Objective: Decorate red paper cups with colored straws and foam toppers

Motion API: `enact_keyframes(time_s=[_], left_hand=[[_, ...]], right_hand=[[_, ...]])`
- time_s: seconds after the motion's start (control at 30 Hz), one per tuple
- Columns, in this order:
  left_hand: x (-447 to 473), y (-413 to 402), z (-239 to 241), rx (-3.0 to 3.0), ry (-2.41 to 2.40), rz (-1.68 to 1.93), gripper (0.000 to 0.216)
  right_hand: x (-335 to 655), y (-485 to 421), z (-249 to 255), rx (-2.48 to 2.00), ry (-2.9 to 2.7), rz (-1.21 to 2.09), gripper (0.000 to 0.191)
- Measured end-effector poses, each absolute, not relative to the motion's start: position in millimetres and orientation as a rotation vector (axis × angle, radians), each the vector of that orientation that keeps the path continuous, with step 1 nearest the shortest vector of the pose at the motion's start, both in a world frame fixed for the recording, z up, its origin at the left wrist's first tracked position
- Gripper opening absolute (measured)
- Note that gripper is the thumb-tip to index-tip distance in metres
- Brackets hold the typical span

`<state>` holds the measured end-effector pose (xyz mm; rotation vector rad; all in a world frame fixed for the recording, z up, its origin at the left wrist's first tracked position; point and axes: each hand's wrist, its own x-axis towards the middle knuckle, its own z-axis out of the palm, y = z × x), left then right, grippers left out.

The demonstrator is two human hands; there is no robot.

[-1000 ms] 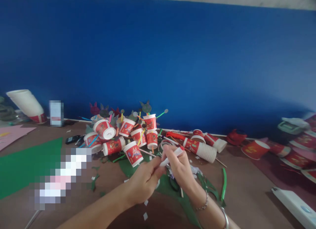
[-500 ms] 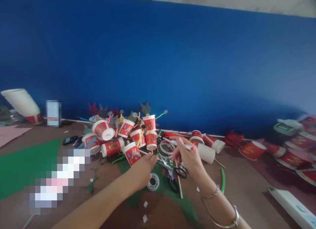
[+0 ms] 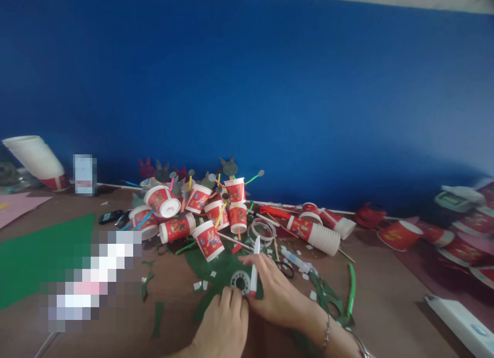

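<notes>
My right hand [image 3: 278,293] grips a white marker pen [image 3: 254,270], its tip down beside a small tape roll [image 3: 241,282] lying on a dark green felt piece [image 3: 216,263]. My left hand [image 3: 224,324] rests just below the roll, fingers curled and pressing on the felt's near edge. Black scissors [image 3: 285,268] and a small clear tube [image 3: 295,259] lie just right of my right hand. Behind them is a heap of red paper cups [image 3: 195,216] with coloured sticks and felt shapes.
A stack of lying red-and-white cups [image 3: 318,234] sits right of the heap, with more red cups [image 3: 399,233] at far right. A green sheet [image 3: 34,257] lies at left, a green straw [image 3: 350,288] at right. A white cup stack [image 3: 36,160] leans at far left. Blue wall behind.
My right hand brought the marker down from near the cup heap to the tape roll on the felt. My left hand drew back toward me and settled below the roll.
</notes>
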<state>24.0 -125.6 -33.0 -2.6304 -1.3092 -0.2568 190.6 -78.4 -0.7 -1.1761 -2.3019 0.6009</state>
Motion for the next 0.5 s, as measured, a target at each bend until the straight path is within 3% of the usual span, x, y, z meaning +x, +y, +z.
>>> enact_keyframes(time_s=[0.33, 0.5], left_hand=[[18, -131, -70, -2.598, -1.376, -0.278, 0.024], [19, -140, -77, -2.474, -1.365, -0.391, 0.016]], right_hand=[[196, -82, -10, -1.108, -2.382, 0.78, 0.066], [199, -83, -10, -1.152, -2.424, 0.774, 0.057]])
